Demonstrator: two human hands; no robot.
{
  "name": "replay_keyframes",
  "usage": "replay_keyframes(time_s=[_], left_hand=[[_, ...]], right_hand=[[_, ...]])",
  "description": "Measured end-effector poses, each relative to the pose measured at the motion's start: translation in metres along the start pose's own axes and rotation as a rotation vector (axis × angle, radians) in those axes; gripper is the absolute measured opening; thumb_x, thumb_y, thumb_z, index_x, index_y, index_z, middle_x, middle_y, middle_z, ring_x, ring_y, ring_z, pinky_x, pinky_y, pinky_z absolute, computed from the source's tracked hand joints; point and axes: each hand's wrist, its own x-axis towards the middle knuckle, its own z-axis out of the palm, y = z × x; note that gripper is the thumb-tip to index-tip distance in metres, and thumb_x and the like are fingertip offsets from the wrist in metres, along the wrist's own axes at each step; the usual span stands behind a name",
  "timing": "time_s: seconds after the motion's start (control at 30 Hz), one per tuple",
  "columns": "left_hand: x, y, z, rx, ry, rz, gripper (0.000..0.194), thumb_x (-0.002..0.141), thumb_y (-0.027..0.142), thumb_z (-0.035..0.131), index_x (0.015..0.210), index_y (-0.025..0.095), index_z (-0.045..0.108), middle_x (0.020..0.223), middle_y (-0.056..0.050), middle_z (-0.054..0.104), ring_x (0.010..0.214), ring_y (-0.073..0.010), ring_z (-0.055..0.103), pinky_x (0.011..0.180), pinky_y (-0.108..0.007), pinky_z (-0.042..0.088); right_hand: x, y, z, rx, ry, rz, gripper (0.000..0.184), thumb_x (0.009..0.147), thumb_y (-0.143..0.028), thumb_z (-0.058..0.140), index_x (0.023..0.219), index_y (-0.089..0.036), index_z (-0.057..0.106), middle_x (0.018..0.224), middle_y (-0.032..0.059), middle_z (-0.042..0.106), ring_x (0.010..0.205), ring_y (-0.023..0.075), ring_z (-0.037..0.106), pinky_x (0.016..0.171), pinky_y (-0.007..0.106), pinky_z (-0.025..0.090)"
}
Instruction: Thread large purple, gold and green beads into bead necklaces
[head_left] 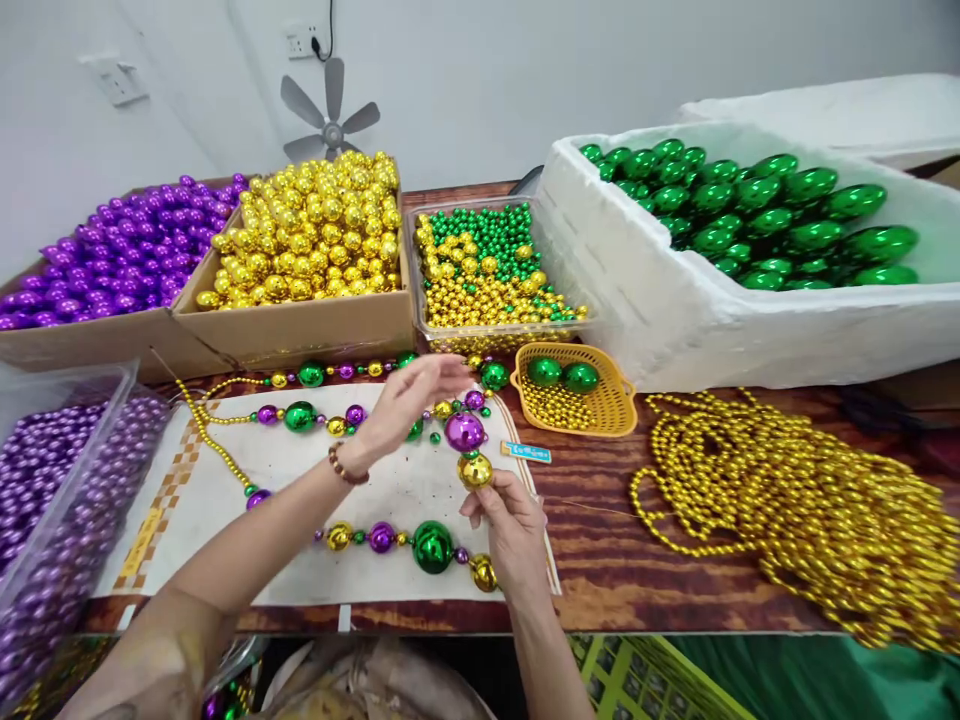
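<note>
My right hand (pixel 511 525) pinches a shiny gold bead (pixel 475 470) between thumb and fingers. Directly above that bead is a large purple bead (pixel 465 432), with a small green bead between the two. Stretched over the mat, my left hand (pixel 409 400) has its fingers extended to the right near the purple bead, and I see nothing in it. A bead garland of green, gold and purple curves over the white mat (pixel 285 460); a big green bead (pixel 433 547) lies on its near strand, left of my right wrist. My left hand covers part of the far strand.
Behind stand boxes of purple beads (pixel 142 250) and gold beads (pixel 315 230), a clear tub (pixel 420 300) of small beads and a foam box (pixel 637 300) of green ovals. An orange basket (pixel 622 395) and gold bead strands (pixel 825 520) lie right; purple beads (pixel 52 470) left.
</note>
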Motion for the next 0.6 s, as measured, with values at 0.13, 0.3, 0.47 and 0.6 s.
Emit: replay_keyframes(time_s=[0.13,0.3,0.47,0.6], left_hand=[[0.106,-0.002,-0.010,0.828,0.017,0.214,0.021,0.093,0.024,0.059,0.107,0.014,0.072,0.112,-0.015,0.071,0.106,-0.0251,0.066,0.101,-0.040,0.047],[0.207,-0.017,-0.005,1.705,-0.306,0.110,0.039,0.087,-0.001,0.041,0.110,0.006,0.072,0.113,-0.023,0.068,0.109,-0.0293,0.064,0.094,-0.041,0.049],[0.230,-0.034,0.000,1.908,-0.378,0.049,0.046,0.085,-0.005,0.040,0.116,0.006,0.072,0.119,-0.025,0.067,0.115,-0.0321,0.061,0.091,-0.042,0.051],[0.236,-0.041,-0.004,1.876,-0.346,0.080,0.041,0.087,-0.003,0.043,0.113,0.008,0.072,0.115,-0.023,0.068,0.110,-0.0315,0.063,0.089,-0.043,0.049]], right_hand=[[0.002,0.001,-0.006,0.044,-0.019,-0.007,0.024,0.086,-0.041,0.072,0.082,-0.018,0.066,0.055,-0.0004,0.064,0.047,0.0110,0.052,0.048,0.022,0.041],[0.000,0.002,-0.010,0.078,-0.026,0.032,0.026,0.088,-0.043,0.072,0.083,-0.018,0.067,0.056,-0.0008,0.063,0.048,0.0102,0.052,0.049,0.021,0.040],[-0.004,0.004,-0.017,0.121,0.010,0.047,0.022,0.088,-0.040,0.072,0.083,-0.019,0.068,0.058,-0.0008,0.063,0.051,0.0102,0.054,0.051,0.021,0.042],[-0.003,0.008,-0.019,0.121,0.022,0.067,0.022,0.088,-0.039,0.072,0.083,-0.019,0.068,0.060,-0.0004,0.063,0.051,0.0106,0.055,0.050,0.021,0.042]])
